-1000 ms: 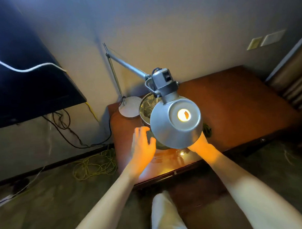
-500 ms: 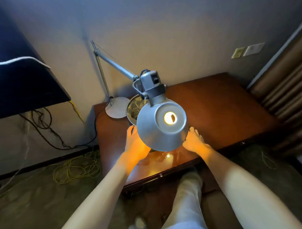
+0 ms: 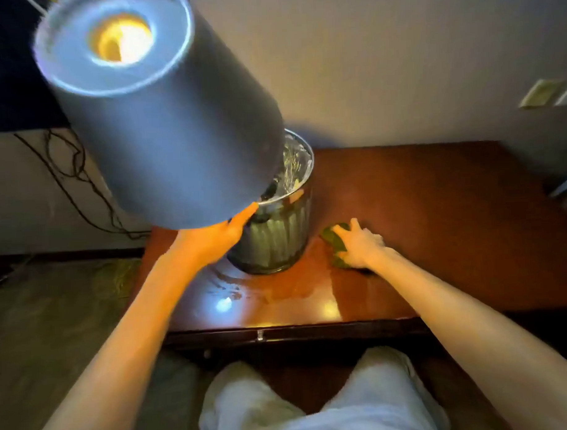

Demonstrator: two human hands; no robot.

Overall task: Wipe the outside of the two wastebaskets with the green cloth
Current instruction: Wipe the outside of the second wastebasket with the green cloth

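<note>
A shiny ribbed metal wastebasket (image 3: 278, 237) stands on the dark red wooden desk (image 3: 437, 228), near its left end. My left hand (image 3: 212, 241) lies against the basket's left wall, fingers reaching up to the rim; the lamp shade hides part of the basket's top. To the right of the basket my right hand (image 3: 360, 247) presses down on the crumpled green cloth (image 3: 334, 240), which lies on the desk, apart from the basket. Only one wastebasket is in view.
A large grey lamp shade (image 3: 163, 122), lit inside, hangs very close over the basket's left side. Black cables (image 3: 75, 177) run along the wall on the left. Wall plates (image 3: 541, 93) sit at the right. My knees (image 3: 314, 403) are against the desk front.
My head has dropped closer, so the lamp shade fills the upper left. My right hand left the basket's right side and landed on the green cloth. My left hand stays at the basket.
</note>
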